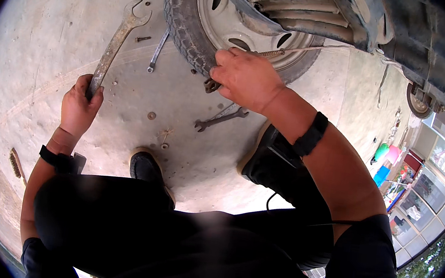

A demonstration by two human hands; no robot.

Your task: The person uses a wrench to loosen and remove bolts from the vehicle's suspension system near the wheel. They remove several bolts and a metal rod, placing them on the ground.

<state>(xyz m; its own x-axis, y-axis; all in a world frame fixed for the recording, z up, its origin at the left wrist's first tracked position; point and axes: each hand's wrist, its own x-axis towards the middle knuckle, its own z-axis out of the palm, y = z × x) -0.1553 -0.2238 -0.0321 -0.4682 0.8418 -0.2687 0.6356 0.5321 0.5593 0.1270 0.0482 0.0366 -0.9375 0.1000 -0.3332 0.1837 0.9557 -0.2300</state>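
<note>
My left hand is closed around the lower end of a large, worn open-end wrench, whose jaw points up and away from me. Just in front of the wheel's tyre, my right hand grips a thin metal rod with a coil spring on it. The rod runs right, under the vehicle, and a small rusty metal end piece sticks out below my fingers. My palm hides the part between. The two hands are well apart, and the wrench touches nothing but my left hand.
On the concrete floor lie a combination wrench, a double open-end wrench, a bolt, a washer and other small hardware. A brush lies at far left. The dark vehicle underside overhangs the upper right. My shoes stand close by.
</note>
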